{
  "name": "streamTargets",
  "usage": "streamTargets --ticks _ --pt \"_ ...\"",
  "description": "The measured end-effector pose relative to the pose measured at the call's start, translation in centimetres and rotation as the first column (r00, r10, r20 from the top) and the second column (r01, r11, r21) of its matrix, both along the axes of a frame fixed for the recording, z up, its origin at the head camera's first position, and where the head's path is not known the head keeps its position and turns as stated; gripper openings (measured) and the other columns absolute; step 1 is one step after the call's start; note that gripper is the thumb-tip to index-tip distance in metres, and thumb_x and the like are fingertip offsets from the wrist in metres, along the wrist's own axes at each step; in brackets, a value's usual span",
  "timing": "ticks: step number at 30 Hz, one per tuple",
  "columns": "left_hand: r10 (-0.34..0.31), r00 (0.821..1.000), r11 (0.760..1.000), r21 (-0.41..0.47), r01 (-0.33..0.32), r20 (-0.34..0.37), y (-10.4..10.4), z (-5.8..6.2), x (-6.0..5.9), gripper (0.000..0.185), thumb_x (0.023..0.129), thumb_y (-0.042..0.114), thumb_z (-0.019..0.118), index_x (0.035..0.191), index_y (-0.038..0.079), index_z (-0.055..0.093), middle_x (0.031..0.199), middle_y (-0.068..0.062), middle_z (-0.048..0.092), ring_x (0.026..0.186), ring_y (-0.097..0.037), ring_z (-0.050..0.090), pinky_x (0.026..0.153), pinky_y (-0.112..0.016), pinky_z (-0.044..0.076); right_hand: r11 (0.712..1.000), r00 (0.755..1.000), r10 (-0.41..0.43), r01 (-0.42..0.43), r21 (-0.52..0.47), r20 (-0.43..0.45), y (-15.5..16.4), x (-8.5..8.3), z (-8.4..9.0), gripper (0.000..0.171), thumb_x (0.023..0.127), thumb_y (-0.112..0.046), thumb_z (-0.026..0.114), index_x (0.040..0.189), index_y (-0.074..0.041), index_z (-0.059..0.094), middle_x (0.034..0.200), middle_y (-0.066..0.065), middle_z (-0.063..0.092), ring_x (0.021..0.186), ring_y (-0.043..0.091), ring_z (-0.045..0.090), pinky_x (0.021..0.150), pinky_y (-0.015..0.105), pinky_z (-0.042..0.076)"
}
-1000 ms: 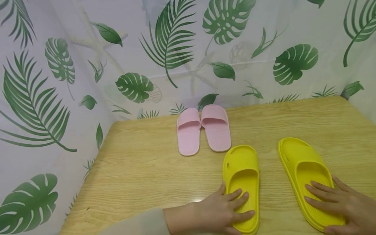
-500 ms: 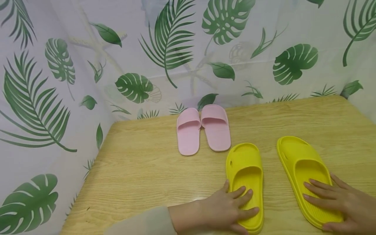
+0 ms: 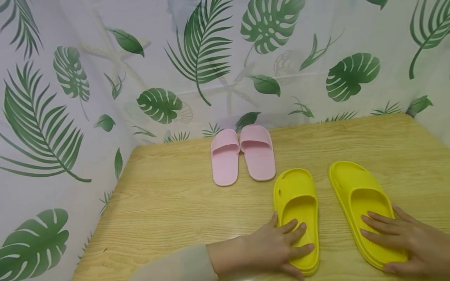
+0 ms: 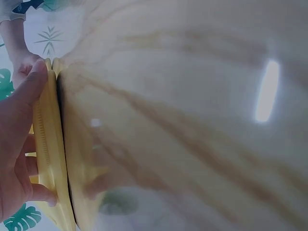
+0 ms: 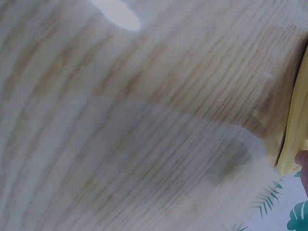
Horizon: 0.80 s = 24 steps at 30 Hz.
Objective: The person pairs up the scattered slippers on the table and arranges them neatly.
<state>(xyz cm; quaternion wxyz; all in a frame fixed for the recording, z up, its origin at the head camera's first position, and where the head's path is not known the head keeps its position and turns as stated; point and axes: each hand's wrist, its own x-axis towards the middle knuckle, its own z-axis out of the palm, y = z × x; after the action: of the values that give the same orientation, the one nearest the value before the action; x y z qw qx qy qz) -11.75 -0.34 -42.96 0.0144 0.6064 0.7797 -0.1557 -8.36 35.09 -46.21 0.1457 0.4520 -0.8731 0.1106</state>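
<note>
My left hand (image 3: 270, 249) and right hand (image 3: 404, 242) lie flat, fingers straight, each on a yellow slipper's (image 3: 297, 210) heel; toes point away.

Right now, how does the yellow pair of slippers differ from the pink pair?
The yellow slippers are bigger and chunkier and lie apart, a hand flat on each: left hand, right hand. The pink slippers are slimmer, touch side by side at the table's far edge, untouched. Both pairs point away.

Right hand (image 3: 415, 246) cut off at edge
</note>
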Motion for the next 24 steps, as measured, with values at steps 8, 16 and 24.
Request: streamTargets --ticks 8,16,24 --pt "0.009 1.000 1.000 0.026 -0.009 0.003 0.3 -0.1 -0.1 0.070 0.089 0.071 0.030 0.148 0.033 0.032 0.154 -0.009 0.028 0.139 -0.026 0.032 0.102 -0.055 0.037 1.000 1.000 -0.010 0.010 0.010 0.007 -0.1 -0.2 0.2 0.074 0.065 -0.051 0.080 0.131 -0.023 0.058 0.153 -0.015 0.024 0.141 -0.005 0.009 0.113 0.024 -0.013" --pt "0.034 0.999 0.999 0.020 -0.034 0.008 0.9 0.1 -0.1 0.072 0.087 0.072 0.030 0.148 0.034 0.031 0.155 -0.008 0.027 0.140 -0.025 0.030 0.103 -0.055 0.035 1.000 1.000 0.004 -0.004 0.005 -0.015 -0.1 -0.4 0.4 0.073 0.067 -0.052 0.079 0.130 -0.022 0.060 0.153 -0.015 0.024 0.141 -0.005 0.011 0.114 0.024 -0.012" --pt "0.045 0.999 0.999 0.004 -0.045 0.004 1.3 0.1 -0.3 0.071 0.088 0.072 0.028 0.148 0.035 0.030 0.155 -0.007 0.027 0.140 -0.024 0.030 0.103 -0.055 0.035 1.000 0.999 0.028 -0.029 -0.008 -0.041 -0.2 -0.7 0.3 0.070 0.068 -0.053 0.078 0.127 -0.019 0.062 0.152 -0.010 0.028 0.142 -0.002 0.014 0.115 0.024 -0.009"
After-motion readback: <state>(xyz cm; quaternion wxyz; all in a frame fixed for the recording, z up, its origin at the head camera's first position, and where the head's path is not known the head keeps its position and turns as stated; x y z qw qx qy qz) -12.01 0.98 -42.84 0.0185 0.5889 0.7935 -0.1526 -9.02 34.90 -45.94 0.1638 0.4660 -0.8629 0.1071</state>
